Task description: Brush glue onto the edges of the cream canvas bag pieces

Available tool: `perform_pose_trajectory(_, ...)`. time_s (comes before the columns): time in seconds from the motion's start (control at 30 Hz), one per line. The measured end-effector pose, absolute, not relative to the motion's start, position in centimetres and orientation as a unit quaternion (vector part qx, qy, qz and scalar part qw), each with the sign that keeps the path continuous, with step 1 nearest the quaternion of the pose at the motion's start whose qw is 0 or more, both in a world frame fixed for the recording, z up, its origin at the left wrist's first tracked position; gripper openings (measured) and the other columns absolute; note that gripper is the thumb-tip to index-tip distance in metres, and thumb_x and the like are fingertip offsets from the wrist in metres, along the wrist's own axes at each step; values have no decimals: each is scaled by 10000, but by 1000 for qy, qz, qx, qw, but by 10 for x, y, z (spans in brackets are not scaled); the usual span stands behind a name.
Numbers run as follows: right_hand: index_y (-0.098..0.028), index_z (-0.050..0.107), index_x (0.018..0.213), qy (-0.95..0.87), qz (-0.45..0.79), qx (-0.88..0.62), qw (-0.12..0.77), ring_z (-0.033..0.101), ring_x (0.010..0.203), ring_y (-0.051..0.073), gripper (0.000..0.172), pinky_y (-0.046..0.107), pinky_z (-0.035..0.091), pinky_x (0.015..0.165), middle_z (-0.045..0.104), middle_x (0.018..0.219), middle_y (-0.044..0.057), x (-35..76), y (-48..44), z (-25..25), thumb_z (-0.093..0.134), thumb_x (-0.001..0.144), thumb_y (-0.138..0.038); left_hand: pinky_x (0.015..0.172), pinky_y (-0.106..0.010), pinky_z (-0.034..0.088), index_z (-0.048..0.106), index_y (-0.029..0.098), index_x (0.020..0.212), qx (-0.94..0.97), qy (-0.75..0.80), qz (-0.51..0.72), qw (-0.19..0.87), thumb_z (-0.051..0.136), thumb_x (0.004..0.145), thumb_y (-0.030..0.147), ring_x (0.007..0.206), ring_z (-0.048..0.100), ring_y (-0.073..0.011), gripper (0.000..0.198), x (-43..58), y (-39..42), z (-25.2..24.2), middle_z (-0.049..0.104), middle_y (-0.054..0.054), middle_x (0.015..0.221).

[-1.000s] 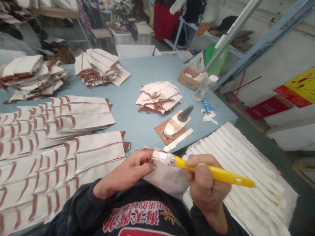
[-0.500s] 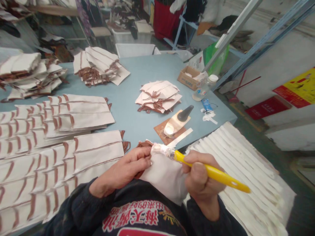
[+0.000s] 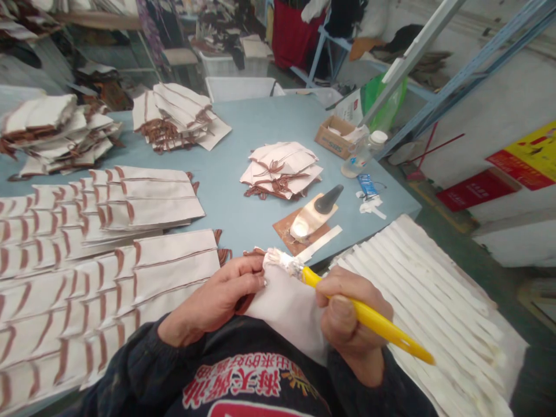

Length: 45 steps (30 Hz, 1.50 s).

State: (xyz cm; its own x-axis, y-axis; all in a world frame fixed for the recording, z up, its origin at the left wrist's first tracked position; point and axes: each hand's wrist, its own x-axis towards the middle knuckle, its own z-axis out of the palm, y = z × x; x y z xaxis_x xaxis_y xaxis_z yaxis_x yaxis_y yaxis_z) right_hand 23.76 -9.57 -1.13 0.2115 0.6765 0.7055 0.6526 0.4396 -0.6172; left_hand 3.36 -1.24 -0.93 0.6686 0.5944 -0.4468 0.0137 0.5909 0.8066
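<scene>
My right hand [image 3: 354, 318] is closed round the yellow handle of a brush [image 3: 369, 318]. White paste coats its bristles, which touch the upper edge of a white fabric piece [image 3: 282, 307] with brown trim. That piece lies against my apron [image 3: 243, 370]. My left hand [image 3: 221, 295] grips the piece's brown edge at the left, thumb on top and fingers partly hidden. Just beyond, on a brown board [image 3: 282, 231], rests a cream container [image 3: 310, 217] with a dark grey tapered end and white paste in its opening. A white strip [image 3: 321, 243] lies beside it.
Overlapping rows of white pieces with brown edges [image 3: 174, 255] cover the table's left. A small bundled stack [image 3: 282, 168] sits mid-table. Farther right are a cardboard box [image 3: 334, 137] and a clear bottle [image 3: 365, 153]. Long white strips [image 3: 425, 313] lie at right.
My right hand and the brush have shifted slightly left and down, bringing the bristles along the fabric's edge toward my left hand. The left hand keeps its hold.
</scene>
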Motion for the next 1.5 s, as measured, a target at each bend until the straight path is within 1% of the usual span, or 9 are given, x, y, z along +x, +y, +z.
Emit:
perform_pose_trajectory(0.2,-227,690,945,-617,-26,-513,597,568,513,122,293,266,487,487,569,636,-55,243,-94,-16,539,1147,-377,450,-230,151,766,139,802,386,370,187,824,865,751,386,484,291,-59,271,33,-16,-7,498,56,602)
perform_pose_trajectory(0.47,-210,673,922,-569,-71,-507,643,526,466,114,310,259,446,419,550,617,-50,233,-104,-10,554,1153,-378,481,-215,236,821,123,940,356,347,209,842,864,772,325,519,415,-87,266,30,-18,-9,598,17,626)
perform_pose_trajectory(0.67,-214,688,967,-628,-2,-491,603,587,529,124,290,269,507,486,610,673,-40,238,-106,-12,535,1158,-370,493,-190,309,845,111,944,350,364,199,840,906,723,351,542,468,-84,332,30,-20,-7,662,-8,686)
perform_pose_trajectory(0.93,-219,702,1035,-641,-37,-492,588,633,583,154,245,293,534,514,664,736,-12,240,-116,-9,548,1153,-370,562,-176,463,856,112,904,313,370,206,850,944,661,348,605,605,-121,349,29,-23,-2,739,-49,721)
perform_pose_trajectory(1.07,-222,679,1023,-711,-23,-464,528,637,572,135,246,280,546,533,687,728,-23,241,-115,-7,514,1162,-339,574,-185,469,853,115,924,308,372,213,849,941,683,341,595,589,-113,342,27,-27,-2,756,-54,746)
perform_pose_trajectory(1.2,-217,701,993,-639,-54,-511,573,681,648,164,272,311,578,586,677,732,-9,241,-119,-8,557,1152,-384,577,-210,454,836,129,903,347,366,219,835,886,732,363,602,572,-130,294,22,-33,-7,723,-41,714)
perform_pose_trajectory(1.33,-217,704,950,-530,-15,-526,665,578,529,153,307,303,494,469,575,654,-23,232,-128,2,582,1134,-430,649,-257,461,771,174,783,560,363,272,694,696,904,245,676,588,-163,159,18,-42,-12,685,-27,721)
perform_pose_trajectory(1.4,-208,699,913,-494,15,-526,692,518,461,134,292,279,422,400,549,622,-30,229,-130,9,594,1115,-390,667,-273,446,685,195,691,693,320,331,555,637,912,131,647,540,-154,235,16,-47,-17,614,-2,662)
perform_pose_trajectory(1.5,-200,702,878,-473,62,-546,689,480,412,112,280,253,374,364,544,583,-39,231,-133,16,596,1098,-339,658,-289,440,641,225,701,807,241,389,372,625,890,32,621,526,-168,271,13,-53,-26,552,14,607)
